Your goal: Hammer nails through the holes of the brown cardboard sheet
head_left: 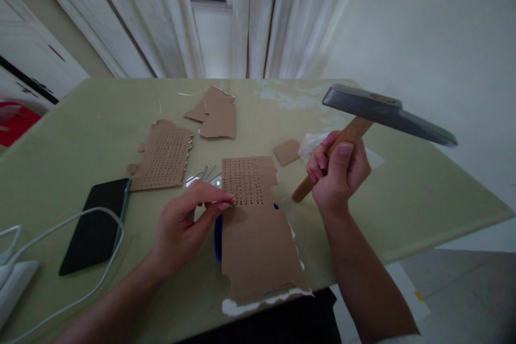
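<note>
A hammer (363,105) with a wooden handle and dark metal head is raised above the table, my right hand (341,172) wrapped around its handle. My left hand (189,217) pinches a nail (230,205), mostly hidden by the fingers; only its dark end shows. That nail is at the left edge of a piece of cardboard (260,250), just below its rows of punched holes. Under the cardboard, a blue object (218,239) shows partly at the left side. Several loose nails (206,173) lie just beyond my left hand.
Another punched cardboard piece (163,156) lies at left, with torn cardboard scraps (220,113) behind. A small cardboard square (286,151) and clear plastic (312,143) are near the hammer. A dark phone (97,226) and white cable (116,247) sit at left on the table (266,113).
</note>
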A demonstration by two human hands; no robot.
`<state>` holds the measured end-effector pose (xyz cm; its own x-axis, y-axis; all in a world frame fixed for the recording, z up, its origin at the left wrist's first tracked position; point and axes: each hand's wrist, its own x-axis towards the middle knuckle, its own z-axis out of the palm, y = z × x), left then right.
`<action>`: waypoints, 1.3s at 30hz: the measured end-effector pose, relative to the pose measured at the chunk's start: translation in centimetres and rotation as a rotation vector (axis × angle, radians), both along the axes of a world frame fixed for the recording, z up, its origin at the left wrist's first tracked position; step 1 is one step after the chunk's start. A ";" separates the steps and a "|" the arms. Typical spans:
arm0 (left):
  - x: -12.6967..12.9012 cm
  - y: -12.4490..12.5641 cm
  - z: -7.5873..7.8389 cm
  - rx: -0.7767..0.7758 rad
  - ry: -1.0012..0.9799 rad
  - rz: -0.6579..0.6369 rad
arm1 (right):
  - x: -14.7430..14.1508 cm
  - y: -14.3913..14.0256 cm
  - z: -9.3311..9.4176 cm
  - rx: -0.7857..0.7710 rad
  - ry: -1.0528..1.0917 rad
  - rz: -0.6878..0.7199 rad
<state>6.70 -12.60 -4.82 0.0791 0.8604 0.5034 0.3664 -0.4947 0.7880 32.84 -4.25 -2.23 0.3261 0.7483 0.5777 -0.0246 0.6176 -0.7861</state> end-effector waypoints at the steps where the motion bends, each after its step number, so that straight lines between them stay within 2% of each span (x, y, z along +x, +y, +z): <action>1: 0.0 0.0 0.0 0.003 0.002 -0.005 | 0.0 0.0 0.0 0.001 -0.003 -0.003; 39: -0.2 0.0 -0.5 0.036 -0.003 -0.058 | 0.0 -0.1 -0.1 0.023 0.003 0.038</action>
<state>6.52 -12.59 -5.28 0.1268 0.8356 0.5345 0.3344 -0.5434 0.7700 32.83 -4.38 -2.37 0.2988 0.7470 0.5939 -0.0506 0.6338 -0.7718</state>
